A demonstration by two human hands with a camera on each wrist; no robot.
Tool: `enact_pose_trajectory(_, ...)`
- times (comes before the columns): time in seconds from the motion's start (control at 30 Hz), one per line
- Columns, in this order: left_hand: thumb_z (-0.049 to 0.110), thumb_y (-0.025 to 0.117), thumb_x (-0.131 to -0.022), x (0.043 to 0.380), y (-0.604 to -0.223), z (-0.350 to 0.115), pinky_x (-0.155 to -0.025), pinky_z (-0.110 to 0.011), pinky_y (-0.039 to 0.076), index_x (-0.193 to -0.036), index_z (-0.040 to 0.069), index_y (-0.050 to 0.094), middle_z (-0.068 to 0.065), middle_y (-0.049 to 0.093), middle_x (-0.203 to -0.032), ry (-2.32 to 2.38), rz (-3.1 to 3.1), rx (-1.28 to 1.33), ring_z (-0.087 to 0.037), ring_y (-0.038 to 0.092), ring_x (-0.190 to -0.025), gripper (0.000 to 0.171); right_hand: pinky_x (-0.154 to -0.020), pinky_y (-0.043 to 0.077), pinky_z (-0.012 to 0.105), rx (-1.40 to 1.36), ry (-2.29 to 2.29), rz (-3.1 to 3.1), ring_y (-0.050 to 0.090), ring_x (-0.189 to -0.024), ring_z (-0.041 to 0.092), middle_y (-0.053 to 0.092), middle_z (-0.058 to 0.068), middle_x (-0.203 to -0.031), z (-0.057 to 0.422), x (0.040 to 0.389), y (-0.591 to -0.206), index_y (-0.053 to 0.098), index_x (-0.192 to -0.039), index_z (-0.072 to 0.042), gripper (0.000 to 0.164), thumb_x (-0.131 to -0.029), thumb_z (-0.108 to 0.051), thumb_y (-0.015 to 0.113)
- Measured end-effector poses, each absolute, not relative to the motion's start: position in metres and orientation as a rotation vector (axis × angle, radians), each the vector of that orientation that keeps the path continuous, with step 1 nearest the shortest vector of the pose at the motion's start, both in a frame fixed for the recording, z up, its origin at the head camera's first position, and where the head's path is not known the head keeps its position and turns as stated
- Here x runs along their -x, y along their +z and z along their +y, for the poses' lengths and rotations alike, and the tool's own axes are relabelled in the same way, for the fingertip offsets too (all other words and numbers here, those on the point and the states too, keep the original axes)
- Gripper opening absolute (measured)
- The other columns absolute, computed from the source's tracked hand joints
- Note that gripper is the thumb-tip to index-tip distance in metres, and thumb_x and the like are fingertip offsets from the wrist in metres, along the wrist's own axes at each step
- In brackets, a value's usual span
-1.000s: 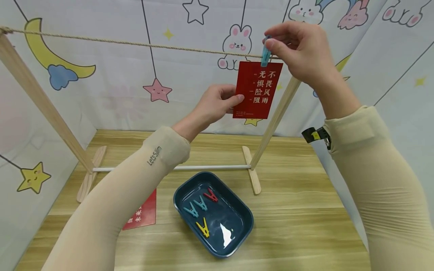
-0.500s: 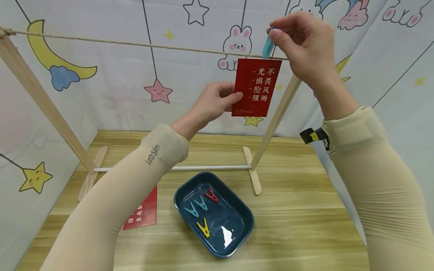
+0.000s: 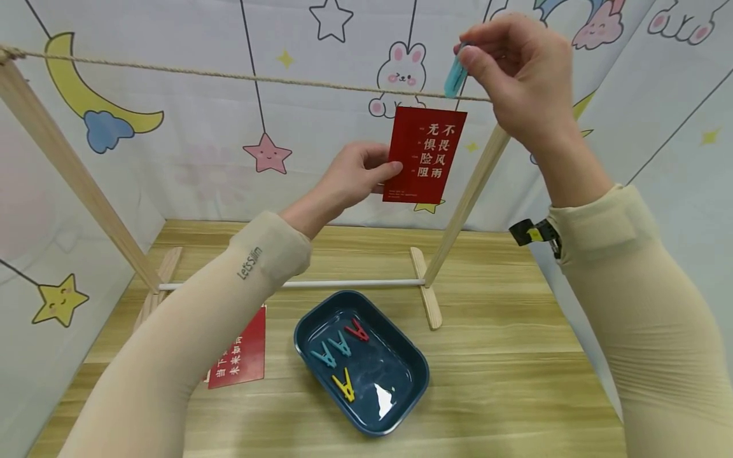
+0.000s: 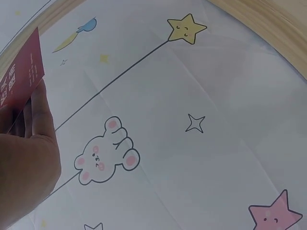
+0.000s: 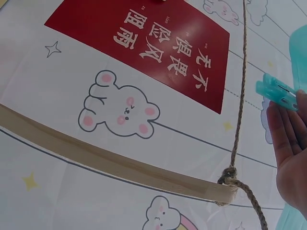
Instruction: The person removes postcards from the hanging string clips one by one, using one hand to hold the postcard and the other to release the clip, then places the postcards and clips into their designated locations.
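My left hand (image 3: 361, 175) pinches a red card (image 3: 425, 152) with white Chinese characters by its left edge, thumb in front. The card hangs just under the rope (image 3: 229, 72), and a gap shows between them in the right wrist view. My right hand (image 3: 527, 79) pinches a light-blue clothespin (image 3: 455, 76) by its upper end. Its lower tip is right at the rope in the head view, above the card's top edge. In the left wrist view, fingers (image 4: 42, 115) lie behind the card's lower part.
The rope runs between wooden posts (image 3: 471, 194) joined low down by a white rod (image 3: 355, 284). A dark-blue tray (image 3: 420, 375) holds several clothespins (image 3: 343, 383). Another red card (image 3: 249, 359) lies on the wooden table (image 3: 504, 381), partly behind my left sleeve.
My right hand has lifted the clothespin up from the card's top edge and slightly to the right. My left hand has brought the card down and left, away from the rope.
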State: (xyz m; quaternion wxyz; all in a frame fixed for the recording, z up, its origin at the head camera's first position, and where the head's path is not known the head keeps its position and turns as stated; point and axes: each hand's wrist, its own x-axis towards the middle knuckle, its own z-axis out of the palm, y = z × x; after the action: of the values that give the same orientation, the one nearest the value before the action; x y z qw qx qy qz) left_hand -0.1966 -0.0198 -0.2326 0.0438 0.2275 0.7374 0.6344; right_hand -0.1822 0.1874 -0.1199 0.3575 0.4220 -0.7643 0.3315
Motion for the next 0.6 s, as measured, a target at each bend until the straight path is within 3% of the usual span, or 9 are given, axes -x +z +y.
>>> enact_pose_trajectory(0.27, 0.009, 0.055, -0.095, 0.199, -0.244, -0.032, -0.080, -0.038, 0.050, -0.112, 0.003, 0.059, -0.010, 0.062, -0.105, 1.872, 2.298, -0.755, -0.024, 0.060, -0.095, 0.018, -0.079, 0.049, 0.028, -1.146, 0.849, -1.951, 0.061, -0.087, 0.017, 0.063, 0.008, -0.101, 0.191, 0.173, -0.128, 0.059, -0.105, 0.004, 0.014, -0.094, -0.002, 0.056)
enact_pose_trajectory(0.6, 0.018, 0.059, -0.094, 0.216, -0.270, -0.050, -0.077, -0.034, 0.051, -0.113, 0.016, 0.061, -0.001, 0.061, -0.104, 1.801, 2.304, -0.752, -0.019, 0.061, -0.093, 0.019, -0.077, 0.050, 0.029, -1.171, 0.872, -1.998, 0.061, -0.084, 0.018, 0.064, 0.009, -0.099, 0.193, 0.162, -0.144, 0.059, -0.102, 0.007, 0.012, -0.091, 0.002, 0.057)
